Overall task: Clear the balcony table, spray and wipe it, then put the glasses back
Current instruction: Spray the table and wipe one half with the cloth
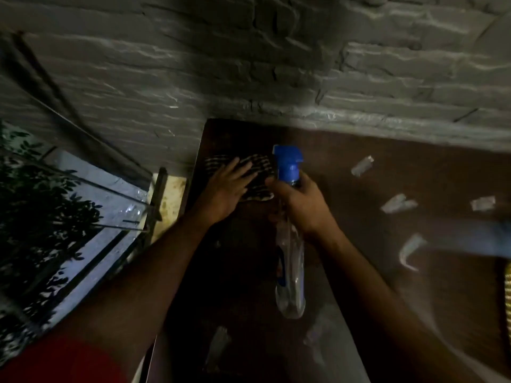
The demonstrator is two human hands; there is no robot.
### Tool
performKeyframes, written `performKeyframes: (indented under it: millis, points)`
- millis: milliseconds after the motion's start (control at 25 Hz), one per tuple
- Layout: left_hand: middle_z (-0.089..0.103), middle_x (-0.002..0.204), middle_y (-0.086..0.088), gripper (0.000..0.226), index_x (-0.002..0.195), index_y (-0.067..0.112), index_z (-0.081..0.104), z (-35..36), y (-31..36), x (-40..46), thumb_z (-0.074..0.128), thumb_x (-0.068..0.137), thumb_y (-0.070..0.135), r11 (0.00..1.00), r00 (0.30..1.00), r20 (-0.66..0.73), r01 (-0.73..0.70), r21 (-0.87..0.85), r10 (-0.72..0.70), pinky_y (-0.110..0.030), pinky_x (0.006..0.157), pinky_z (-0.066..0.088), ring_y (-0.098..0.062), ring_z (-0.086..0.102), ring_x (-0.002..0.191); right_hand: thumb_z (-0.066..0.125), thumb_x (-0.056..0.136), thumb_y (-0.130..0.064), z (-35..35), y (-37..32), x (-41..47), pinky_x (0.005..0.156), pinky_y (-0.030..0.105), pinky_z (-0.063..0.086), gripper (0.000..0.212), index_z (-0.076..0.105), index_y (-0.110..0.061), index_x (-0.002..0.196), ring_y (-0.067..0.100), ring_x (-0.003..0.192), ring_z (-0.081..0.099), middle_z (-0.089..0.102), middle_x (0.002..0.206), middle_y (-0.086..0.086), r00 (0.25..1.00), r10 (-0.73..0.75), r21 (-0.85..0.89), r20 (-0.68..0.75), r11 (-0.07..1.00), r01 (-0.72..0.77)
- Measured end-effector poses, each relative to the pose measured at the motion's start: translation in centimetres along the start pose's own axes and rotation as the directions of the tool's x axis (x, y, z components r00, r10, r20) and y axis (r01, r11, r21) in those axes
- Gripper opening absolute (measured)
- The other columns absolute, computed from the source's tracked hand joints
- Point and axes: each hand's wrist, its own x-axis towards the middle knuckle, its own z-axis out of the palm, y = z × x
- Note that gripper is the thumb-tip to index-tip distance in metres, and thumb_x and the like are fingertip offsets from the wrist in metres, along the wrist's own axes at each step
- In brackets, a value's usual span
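Head view
Surroundings: your brown bench [414, 167] runs along a grey brick wall [249, 64] on its far side; a glass railing [91, 194] with foliage behind it sits to the left.
Clutter: five pale scraps [362, 165] lie scattered on the right of the bench, clear of your hands.
Left grip: your left hand [226, 189] lies flat, fingers spread, pressing one striped cloth [260, 164] at the far left of the bench.
Right grip: your right hand [301, 205] is wrapped closed round the neck of one clear spray bottle [290, 244], blue nozzle pointing away, just beside the cloth.
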Motion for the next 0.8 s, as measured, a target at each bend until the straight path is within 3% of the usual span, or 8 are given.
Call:
performKeyframes:
  millis: [80,240,400,440,520,600,720,800]
  points:
    - [0.037,0.151,-0.006,0.045,0.137,0.019,0.049,-0.2,-3.1,-1.9,0.053,0.093,0.015,1.0,0.998,-0.059,0.013,-0.02,-0.014,-0.052,0.112,0.025,-0.033,0.025,0.142,0.067,0.088,-0.022,-0.3,0.3,-0.8,0.065,0.048,0.055,0.03,0.056,-0.007,0.112,0.029,0.067,0.059,0.061,0.079,0.017,0.999,0.035,0.016,0.008,0.999,-0.035]
    - [0.026,0.156,-0.005,0.045,0.142,0.019,0.042,-2.8,-1.8,3.7,0.04,0.097,0.021,0.892,0.894,-0.032,0.443,-0.095,-0.447,-0.05,0.115,0.016,-0.033,0.012,0.146,0.063,0.092,-0.012,-0.6,0.7,-2.8,0.051,0.035,0.047,0.015,0.053,-0.006,0.102,0.023,0.055,0.05,0.053,0.066,0.01,0.999,0.051,0.03,-0.013,0.998,-0.05]
    - [0.034,0.153,-0.004,0.044,0.138,0.022,0.048,-0.1,-0.3,-0.6,0.046,0.094,0.019,0.996,0.996,-0.011,-0.089,-0.024,0.089,-0.051,0.11,0.029,-0.033,0.023,0.143,0.066,0.09,-0.017,-1.1,0.8,-3.6,0.055,0.035,0.051,0.021,0.056,-0.004,0.103,0.025,0.059,0.056,0.059,0.071,0.011,0.999,0.045,-0.019,0.013,0.999,-0.045]
    - [0.037,0.151,-0.004,0.044,0.137,0.023,0.049,-0.1,-2.0,-1.1,0.045,0.093,0.021,0.995,0.995,-0.045,-0.092,-0.023,0.091,-0.052,0.108,0.032,-0.032,0.027,0.142,0.066,0.09,-0.018,-1.0,1.1,-3.7,0.056,0.035,0.051,0.024,0.055,-0.003,0.107,0.025,0.06,0.056,0.059,0.073,0.011,0.998,0.055,-0.021,0.03,0.998,-0.054]
    - [0.034,0.153,-0.003,0.044,0.139,0.023,0.046,-1.5,-4.5,1.3,0.044,0.095,0.024,0.986,0.983,-0.085,0.159,-0.044,-0.162,-0.052,0.11,0.028,-0.029,0.023,0.144,0.065,0.091,-0.017,-0.4,2.0,-3.7,0.056,0.036,0.052,0.029,0.053,-0.001,0.111,0.028,0.062,0.055,0.058,0.075,0.013,0.995,0.076,0.011,0.058,0.997,-0.077]
    - [0.026,0.156,-0.004,0.046,0.143,0.021,0.04,-2.6,-2.9,4.9,0.043,0.098,0.026,0.946,0.949,0.009,0.316,-0.069,-0.316,-0.049,0.115,0.019,-0.03,0.013,0.146,0.065,0.091,-0.017,-0.1,2.6,-3.3,0.058,0.04,0.052,0.031,0.052,0.001,0.113,0.031,0.065,0.054,0.057,0.078,0.015,0.994,0.108,0.033,0.034,0.993,-0.109]
    - [0.026,0.156,0.0,0.047,0.143,0.022,0.041,-1.2,0.6,2.8,0.049,0.096,0.02,0.999,0.999,-0.003,-0.049,-0.003,0.049,-0.046,0.115,0.02,-0.028,0.015,0.146,0.066,0.09,-0.017,-0.1,2.8,-2.9,0.06,0.043,0.053,0.03,0.053,0.0,0.112,0.032,0.064,0.055,0.058,0.078,0.016,0.994,0.11,0.073,0.002,0.991,-0.11]
    - [0.036,0.152,0.001,0.048,0.137,0.023,0.049,-0.6,-2.0,-0.5,0.057,0.091,0.014,0.987,0.989,-0.066,-0.14,-0.082,0.134,-0.046,0.111,0.027,-0.025,0.024,0.143,0.065,0.09,-0.016,-0.3,3.0,-3.2,0.06,0.043,0.053,0.028,0.054,-0.001,0.111,0.03,0.063,0.057,0.059,0.076,0.015,0.993,0.119,0.078,-0.003,0.99,-0.118]
